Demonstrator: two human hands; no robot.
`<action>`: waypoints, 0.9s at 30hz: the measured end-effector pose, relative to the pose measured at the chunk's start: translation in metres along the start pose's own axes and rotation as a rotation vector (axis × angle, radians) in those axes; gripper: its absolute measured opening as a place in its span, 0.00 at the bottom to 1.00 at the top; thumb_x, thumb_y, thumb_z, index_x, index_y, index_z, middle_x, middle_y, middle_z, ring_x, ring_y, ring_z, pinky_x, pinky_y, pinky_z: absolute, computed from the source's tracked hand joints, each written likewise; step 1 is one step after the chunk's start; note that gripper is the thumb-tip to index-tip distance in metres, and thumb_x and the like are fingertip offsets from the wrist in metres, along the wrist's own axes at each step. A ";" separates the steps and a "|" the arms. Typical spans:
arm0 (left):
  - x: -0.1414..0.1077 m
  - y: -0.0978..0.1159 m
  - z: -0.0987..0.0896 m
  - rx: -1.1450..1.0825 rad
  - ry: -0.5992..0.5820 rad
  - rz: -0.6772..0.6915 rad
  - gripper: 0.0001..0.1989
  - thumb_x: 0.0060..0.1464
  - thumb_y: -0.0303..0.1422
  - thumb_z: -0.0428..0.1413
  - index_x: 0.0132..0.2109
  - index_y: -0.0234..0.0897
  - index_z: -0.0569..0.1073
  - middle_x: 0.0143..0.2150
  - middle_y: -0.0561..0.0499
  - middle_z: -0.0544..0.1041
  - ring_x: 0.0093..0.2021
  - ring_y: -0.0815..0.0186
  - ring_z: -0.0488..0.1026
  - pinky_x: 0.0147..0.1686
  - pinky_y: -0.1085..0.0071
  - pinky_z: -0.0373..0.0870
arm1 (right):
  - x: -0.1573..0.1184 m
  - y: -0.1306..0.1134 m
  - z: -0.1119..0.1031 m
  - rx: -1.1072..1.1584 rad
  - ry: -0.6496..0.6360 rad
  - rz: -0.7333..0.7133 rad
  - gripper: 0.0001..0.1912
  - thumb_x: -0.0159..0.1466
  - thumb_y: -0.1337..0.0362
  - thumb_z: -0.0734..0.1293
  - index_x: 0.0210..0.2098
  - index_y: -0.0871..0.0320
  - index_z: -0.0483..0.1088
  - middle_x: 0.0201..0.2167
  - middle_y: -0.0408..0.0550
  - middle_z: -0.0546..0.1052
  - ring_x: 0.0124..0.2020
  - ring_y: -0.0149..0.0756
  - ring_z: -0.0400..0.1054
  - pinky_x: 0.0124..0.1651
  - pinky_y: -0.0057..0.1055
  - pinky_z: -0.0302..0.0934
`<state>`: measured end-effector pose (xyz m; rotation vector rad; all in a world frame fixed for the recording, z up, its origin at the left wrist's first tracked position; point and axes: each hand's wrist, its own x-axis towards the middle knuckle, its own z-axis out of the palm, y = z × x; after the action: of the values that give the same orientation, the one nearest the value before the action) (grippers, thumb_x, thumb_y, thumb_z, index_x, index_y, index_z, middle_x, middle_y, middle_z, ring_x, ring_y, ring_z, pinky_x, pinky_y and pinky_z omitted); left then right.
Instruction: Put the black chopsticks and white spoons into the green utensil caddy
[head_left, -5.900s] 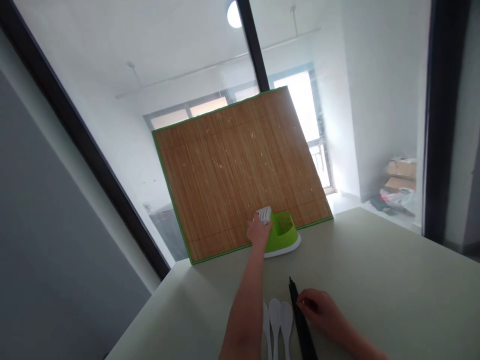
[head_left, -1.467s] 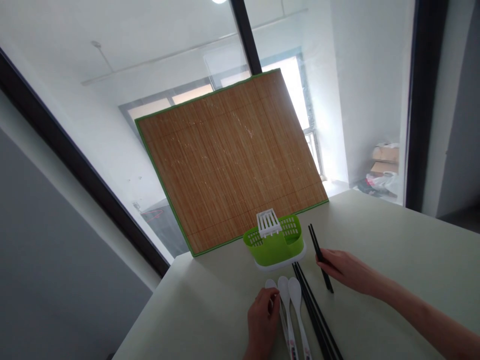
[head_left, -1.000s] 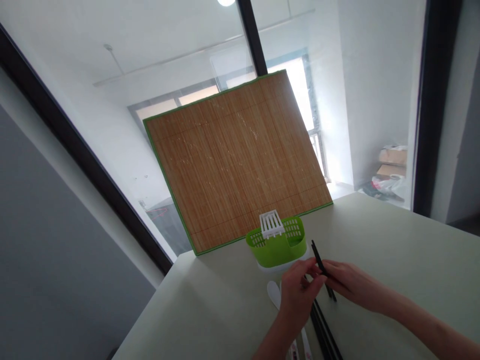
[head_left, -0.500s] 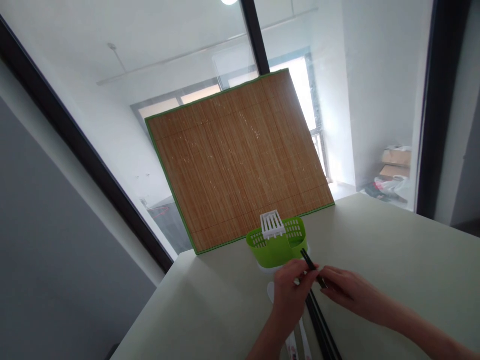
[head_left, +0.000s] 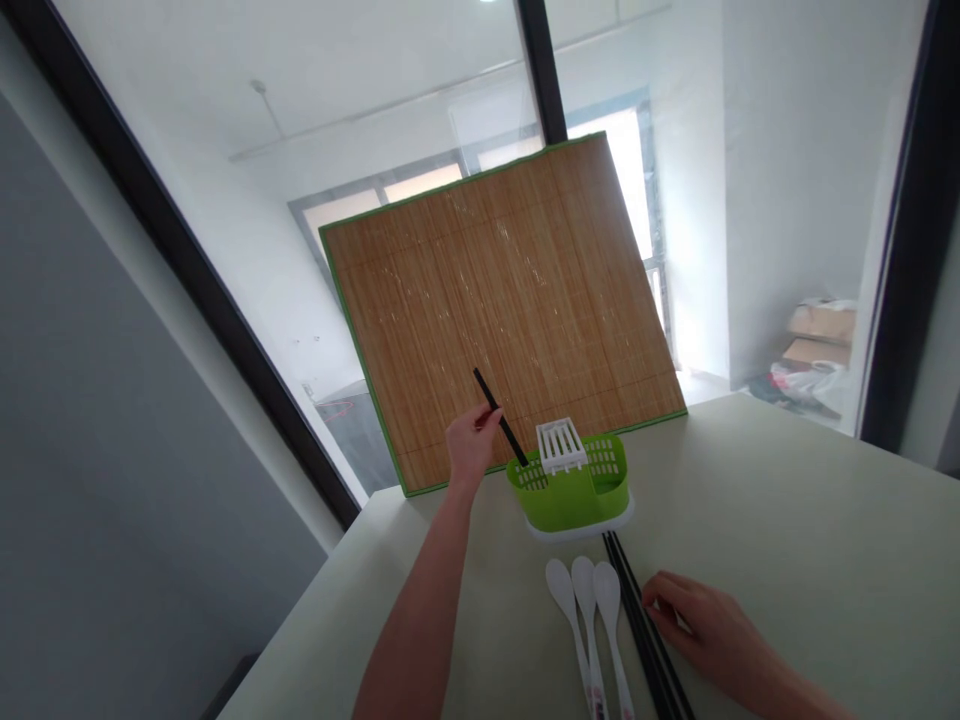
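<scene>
My left hand (head_left: 474, 440) is closed around black chopsticks (head_left: 491, 398), tilted with their lower end at the left compartment of a green slotted cutlery basket (head_left: 570, 505). I cannot tell how many chopsticks it holds. The basket has a white base and a white slatted piece (head_left: 561, 446) on top. My right hand (head_left: 701, 622) rests low on the right, half curled with a gap between thumb and forefinger. Its fingertips are beside more black chopsticks (head_left: 637, 608) lying on the table; whether they touch is unclear. Three white spoons (head_left: 585, 580) lie left of those chopsticks.
A bamboo mat (head_left: 495, 300) with green edging leans against the glass behind the basket. Everything stands on a pale table (head_left: 780, 500). A dark window frame post (head_left: 544, 70) rises behind the mat. Cardboard boxes (head_left: 821, 325) and plastic bags sit beyond the glass.
The hands have separated. My left hand has carried chopsticks up and left to the basket's left side. My right hand has moved down beside the chopsticks on the table. The view has shifted slightly.
</scene>
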<state>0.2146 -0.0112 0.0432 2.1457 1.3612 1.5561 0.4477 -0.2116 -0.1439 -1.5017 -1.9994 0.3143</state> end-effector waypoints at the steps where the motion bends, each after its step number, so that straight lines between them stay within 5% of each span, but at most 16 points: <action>1: 0.004 -0.008 0.010 0.055 -0.052 -0.024 0.15 0.55 0.40 0.54 0.42 0.34 0.77 0.37 0.46 0.79 0.36 0.65 0.75 0.38 0.69 0.71 | -0.001 0.001 0.002 -0.004 0.006 -0.003 0.09 0.63 0.67 0.56 0.34 0.53 0.66 0.29 0.43 0.74 0.28 0.33 0.68 0.33 0.28 0.57; 10: -0.002 -0.043 0.075 0.169 -0.292 -0.127 0.09 0.51 0.33 0.58 0.37 0.33 0.78 0.35 0.43 0.79 0.36 0.62 0.75 0.35 0.70 0.67 | -0.005 0.007 0.016 -0.146 -0.016 0.012 0.06 0.61 0.69 0.58 0.31 0.54 0.65 0.27 0.41 0.73 0.29 0.34 0.68 0.32 0.27 0.54; 27: -0.009 -0.045 0.088 0.387 -0.379 -0.230 0.19 0.53 0.46 0.55 0.43 0.39 0.79 0.41 0.39 0.79 0.40 0.57 0.76 0.38 0.65 0.69 | -0.005 0.008 0.026 -0.277 -0.082 0.111 0.03 0.56 0.68 0.61 0.26 0.56 0.64 0.26 0.42 0.73 0.27 0.36 0.68 0.28 0.28 0.44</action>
<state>0.2605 0.0393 -0.0286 2.2305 1.7934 0.7994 0.4396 -0.2095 -0.1706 -1.8013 -2.0944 0.1497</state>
